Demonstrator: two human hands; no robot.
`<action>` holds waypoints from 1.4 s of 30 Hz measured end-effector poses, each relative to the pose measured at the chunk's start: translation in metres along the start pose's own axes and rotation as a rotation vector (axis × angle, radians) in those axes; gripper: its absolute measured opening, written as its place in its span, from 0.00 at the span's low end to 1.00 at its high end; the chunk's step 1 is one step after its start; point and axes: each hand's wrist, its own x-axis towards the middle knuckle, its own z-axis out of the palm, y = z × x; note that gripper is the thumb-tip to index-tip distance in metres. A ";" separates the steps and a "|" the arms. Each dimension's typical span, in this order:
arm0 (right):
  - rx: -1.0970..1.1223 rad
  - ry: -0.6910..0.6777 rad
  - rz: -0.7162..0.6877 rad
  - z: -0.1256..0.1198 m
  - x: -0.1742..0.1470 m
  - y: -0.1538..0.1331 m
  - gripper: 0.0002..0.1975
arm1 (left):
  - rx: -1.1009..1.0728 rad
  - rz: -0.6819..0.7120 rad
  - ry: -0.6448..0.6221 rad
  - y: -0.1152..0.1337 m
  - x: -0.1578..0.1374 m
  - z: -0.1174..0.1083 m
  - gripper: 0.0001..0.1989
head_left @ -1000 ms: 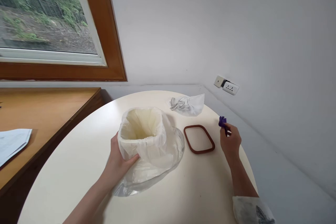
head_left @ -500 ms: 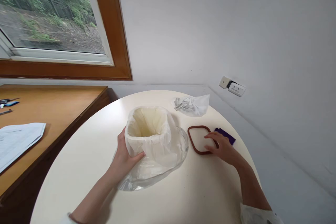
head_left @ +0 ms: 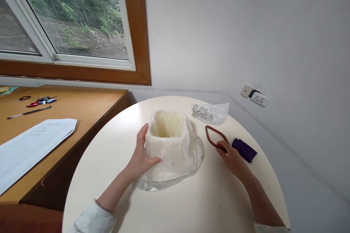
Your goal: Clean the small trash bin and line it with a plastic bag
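A small bin (head_left: 167, 136) stands upright on the round table, lined with a translucent white plastic bag (head_left: 172, 158). The bag's mouth is folded out over the rim, and its loose edge spreads on the table. My left hand (head_left: 142, 158) grips the bin's left side through the bag, thumb across the front. In my right hand (head_left: 231, 156), the near right corner of a brown square ring (head_left: 210, 139) is pinched between thumb and fingers. The ring is tilted up from the table. Just right of that hand lies a roll of dark purple bags (head_left: 245, 150).
A crumpled clear plastic bag (head_left: 210, 112) lies at the back of the white round table (head_left: 199, 204). On the wooden desk (head_left: 90, 105) at left are papers (head_left: 41, 142), a pen (head_left: 28, 112) and keys (head_left: 42, 101). A wall socket (head_left: 260, 99) is behind.
My right hand has closed on the brown ring and tipped it up from lying flat. My left hand stays on the bin. The view has turned slightly left.
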 end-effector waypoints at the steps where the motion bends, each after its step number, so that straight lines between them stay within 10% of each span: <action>1: 0.002 0.032 -0.016 0.002 -0.001 -0.004 0.10 | 0.008 0.031 0.017 0.000 0.000 -0.001 0.52; 11: -0.020 0.159 -0.233 0.035 -0.007 -0.029 0.10 | 0.360 0.374 0.263 0.048 0.007 -0.007 0.15; 19: 0.000 0.211 -0.266 0.046 -0.008 -0.026 0.12 | 0.734 0.455 -0.157 0.099 0.010 0.031 0.22; 31: 0.036 0.356 -0.279 0.044 -0.005 -0.025 0.14 | 0.653 0.459 -0.167 0.110 0.006 0.020 0.12; 42: 0.047 0.632 -0.683 0.006 0.039 -0.139 0.08 | 0.139 -0.143 0.002 0.112 0.075 -0.049 0.20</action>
